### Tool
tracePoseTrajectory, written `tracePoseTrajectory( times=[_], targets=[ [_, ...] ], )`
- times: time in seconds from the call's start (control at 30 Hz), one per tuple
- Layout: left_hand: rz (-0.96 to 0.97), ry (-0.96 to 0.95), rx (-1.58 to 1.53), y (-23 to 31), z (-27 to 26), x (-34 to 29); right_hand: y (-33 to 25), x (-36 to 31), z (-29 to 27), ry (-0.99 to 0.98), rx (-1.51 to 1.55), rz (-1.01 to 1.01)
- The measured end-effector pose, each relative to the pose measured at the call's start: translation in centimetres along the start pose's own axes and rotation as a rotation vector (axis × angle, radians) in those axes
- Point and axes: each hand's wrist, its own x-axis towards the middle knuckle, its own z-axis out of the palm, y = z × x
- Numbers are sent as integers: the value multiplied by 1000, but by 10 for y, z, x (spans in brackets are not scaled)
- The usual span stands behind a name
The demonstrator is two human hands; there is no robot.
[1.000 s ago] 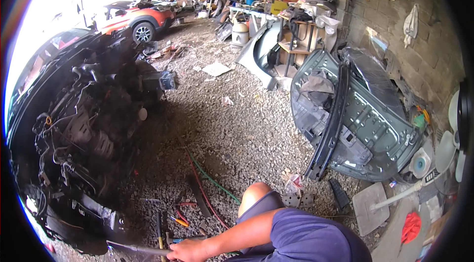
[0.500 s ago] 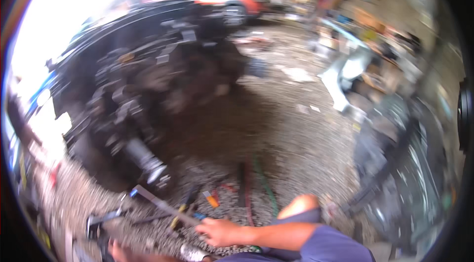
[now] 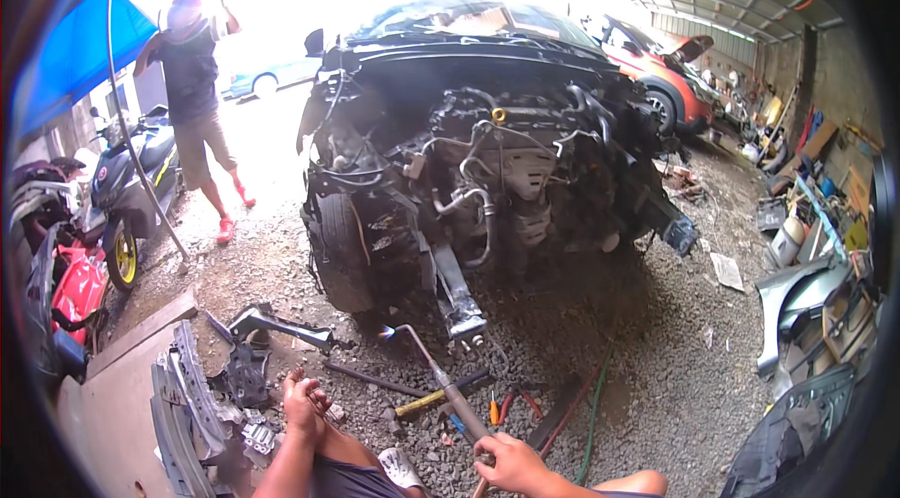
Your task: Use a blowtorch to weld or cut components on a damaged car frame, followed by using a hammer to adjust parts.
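Gravel ground [image 3: 680, 376], one stripped car [image 3: 511, 165], one lit torch [image 3: 458, 402] gripped in right hand [image 3: 513, 464], left hand [image 3: 303, 409] curled, contents unclear

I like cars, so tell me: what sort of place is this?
Probably a car repair workshop: a dark car with its front stripped, an orange car with raised hood, and a lit torch.

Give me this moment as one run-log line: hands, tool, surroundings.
right hand: gripping gas torch | flame: lit at tip | left hand: no tool visible | ahead: front-stripped car, engine exposed
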Motion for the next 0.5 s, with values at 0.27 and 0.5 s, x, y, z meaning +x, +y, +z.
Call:
tracePoseTrajectory(
  times=[0.27, 0.5],
  targets=[
    [-3, -48, -25, 0, -8, 4, -5, 3, -1, -17, -2, -6],
    [-31, -85, -43, 4, -6, -2, -5, 0, 3, -27, -11, 25]
  ],
)
